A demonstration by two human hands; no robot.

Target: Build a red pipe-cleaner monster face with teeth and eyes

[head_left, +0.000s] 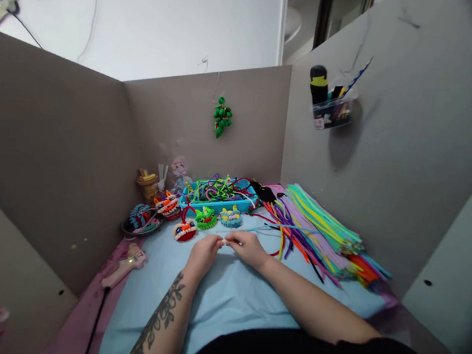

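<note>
My left hand (204, 253) and my right hand (249, 248) meet above the light blue cloth, fingertips almost touching. Both are closed in a pinch on a small white piece (224, 242), mostly hidden by the fingers; its exact kind is unclear. Just beyond the hands sit three fuzzy animal-head figures: a red and white one (184, 229), a green one (206, 218) and a light blue one with yellow horns (231, 217). A light blue pipe cleaner (285, 226) stretches rightward behind my right hand; whether its near end touches the fingers, I cannot tell.
Loose pipe cleaners (319, 226) are heaped at the right. A blue tray (216, 204) of tangled pipe cleaners stands at the back. To the left are a dark bowl (130, 231) with figures and a pink glue gun (127, 266) with a cord. Grey panels (204, 156) enclose the table.
</note>
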